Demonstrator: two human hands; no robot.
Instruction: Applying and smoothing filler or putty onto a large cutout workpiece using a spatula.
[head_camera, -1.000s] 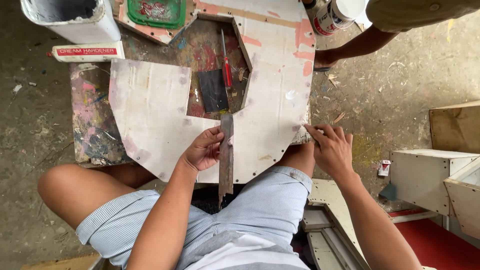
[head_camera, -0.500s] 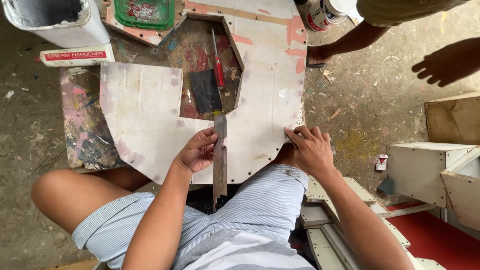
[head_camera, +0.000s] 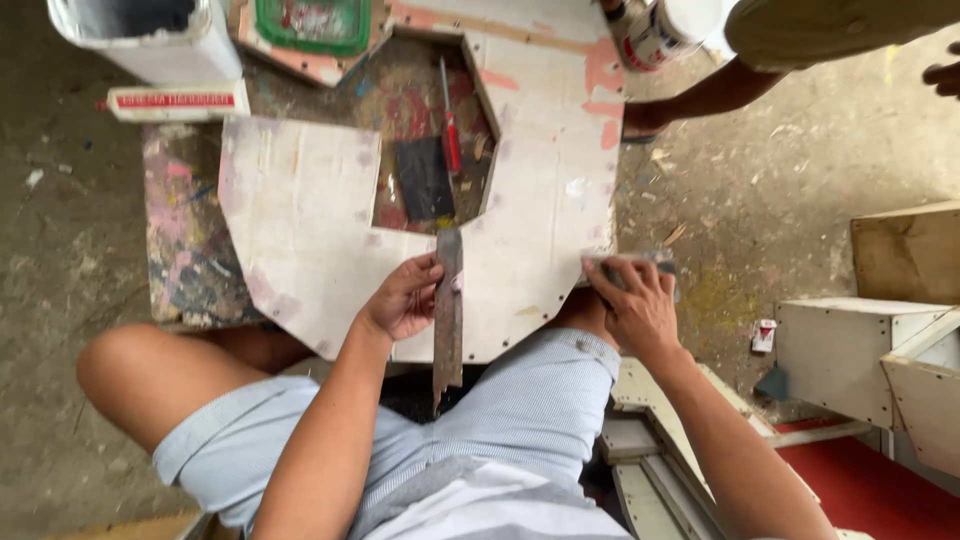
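Big white cut-out panel (head_camera: 300, 230) lies flat on the paint-splattered worktop (head_camera: 185, 250). Left hand (head_camera: 405, 297) at the panel's near edge, fingers curled round a long rusty scraper blade (head_camera: 448, 300). Right hand (head_camera: 635, 300) at the panel's right edge, closed on a grey sanding block (head_camera: 640, 262).

Matt, paint-stained wooden panel (head_camera: 300, 230); dull, rusty metal blade (head_camera: 448, 310)

A paint-stained worktop (head_camera: 185, 250) stands on the dirt floor (head_camera: 780, 200). A white cut-out board (head_camera: 300, 230) lies on it. Inside the board's opening lie a dark square pad (head_camera: 423, 178) and a red-handled tool (head_camera: 451, 135); a green tray (head_camera: 311, 22) sits beyond the board.
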